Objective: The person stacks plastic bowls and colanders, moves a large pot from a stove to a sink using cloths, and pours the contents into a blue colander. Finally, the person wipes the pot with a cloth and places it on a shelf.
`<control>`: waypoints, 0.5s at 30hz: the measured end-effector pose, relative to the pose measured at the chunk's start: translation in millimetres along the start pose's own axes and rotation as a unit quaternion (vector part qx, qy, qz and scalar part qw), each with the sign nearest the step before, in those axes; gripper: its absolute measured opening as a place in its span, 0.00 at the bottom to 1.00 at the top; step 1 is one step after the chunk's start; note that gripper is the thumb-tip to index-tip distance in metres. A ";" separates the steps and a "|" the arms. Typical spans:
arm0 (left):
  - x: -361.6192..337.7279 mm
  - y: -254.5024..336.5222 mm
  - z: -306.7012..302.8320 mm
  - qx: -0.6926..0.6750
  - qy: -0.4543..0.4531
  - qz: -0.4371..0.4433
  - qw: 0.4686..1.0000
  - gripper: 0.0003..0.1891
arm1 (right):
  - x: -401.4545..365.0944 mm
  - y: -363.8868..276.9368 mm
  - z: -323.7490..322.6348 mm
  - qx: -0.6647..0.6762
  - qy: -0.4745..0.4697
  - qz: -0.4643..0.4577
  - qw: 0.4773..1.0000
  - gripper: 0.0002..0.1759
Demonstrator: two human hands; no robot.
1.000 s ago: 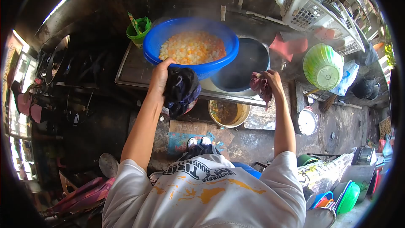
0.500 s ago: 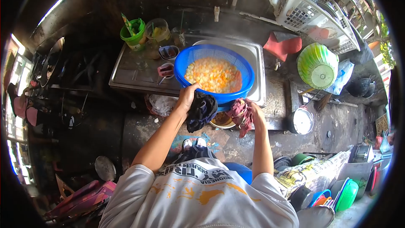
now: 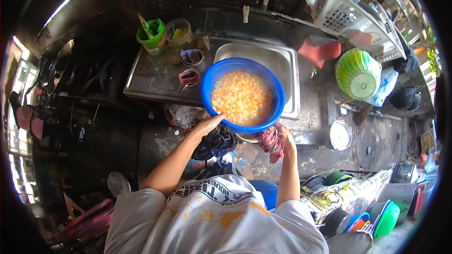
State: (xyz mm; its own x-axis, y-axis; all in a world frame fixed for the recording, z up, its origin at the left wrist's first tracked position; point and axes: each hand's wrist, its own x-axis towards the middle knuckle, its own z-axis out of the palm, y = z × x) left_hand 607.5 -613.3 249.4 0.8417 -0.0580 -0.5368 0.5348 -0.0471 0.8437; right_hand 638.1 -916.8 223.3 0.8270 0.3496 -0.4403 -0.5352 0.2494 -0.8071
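Observation:
A blue basin point(image 3: 206, 95) full of small orange and pale diced pieces point(image 3: 241, 95) is held up over the front of the steel sink point(image 3: 295, 80). At its lower left rim, my left hand point(image 3: 209, 124) is closed, thumb over the edge, with a dark cloth point(image 3: 215, 144) bunched beneath. My right hand point(image 3: 284, 134) grips the lower right rim with a pink cloth point(image 3: 272, 145) hanging from it. The fingers under the basin are partly hidden.
Left of the sink stand a green tub point(image 3: 151, 42), a clear tub point(image 3: 178, 33) and two small trays. A white dish crate point(image 3: 343, 14), a green-and-white basket point(image 3: 358, 73) and a white bucket point(image 3: 340, 135) are on the right.
The blue basin has tilted toward me, so its inside shows rounder and fuller, and more of the sink shows behind it. Both hands still hold it.

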 end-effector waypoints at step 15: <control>31.8 -29.0 -3.2 -0.075 0.052 0.006 0.996 0.08 | -14.6 -66.6 -11.8 -0.066 0.084 0.069 0.992 0.19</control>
State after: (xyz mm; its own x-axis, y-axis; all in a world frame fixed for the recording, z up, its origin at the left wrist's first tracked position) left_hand 619.0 -610.6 208.0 0.8469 0.0461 -0.5298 0.5234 0.1035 0.8458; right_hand 663.7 -949.2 278.9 0.7708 0.2138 -0.6001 -0.6266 0.0848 -0.7747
